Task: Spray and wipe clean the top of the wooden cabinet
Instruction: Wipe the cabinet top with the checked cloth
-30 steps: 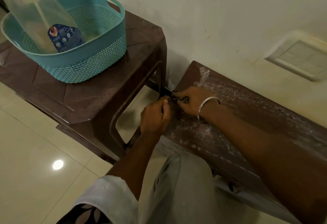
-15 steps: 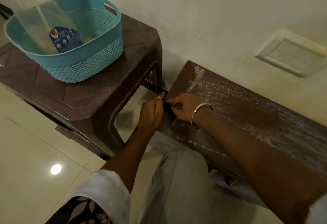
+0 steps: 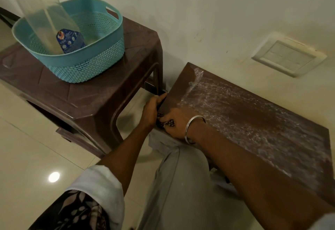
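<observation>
Cream tiled flooring [image 3: 27, 148] and a marked off-white wall [image 3: 199, 21] bound the area, with a switch plate [image 3: 288, 59] set in the wall at far right. At right, the wooden cabinet [image 3: 244, 121] stands against that wall; its brown top is streaked with white foamy spray across most of the far and right portion. At its left near corner, the right hand [image 3: 176, 123], a metal bangle [image 3: 193, 130] on its wrist, is closed on a dark patterned cloth [image 3: 165, 121] pressed to the top. The left hand [image 3: 151, 111] is curled shut against the cabinet's left edge, touching the cloth. To the left, a brown plastic stool [image 3: 87, 91] carries a teal perforated basket [image 3: 94, 57] containing a translucent spray bottle [image 3: 52, 28] with a blue label.
</observation>
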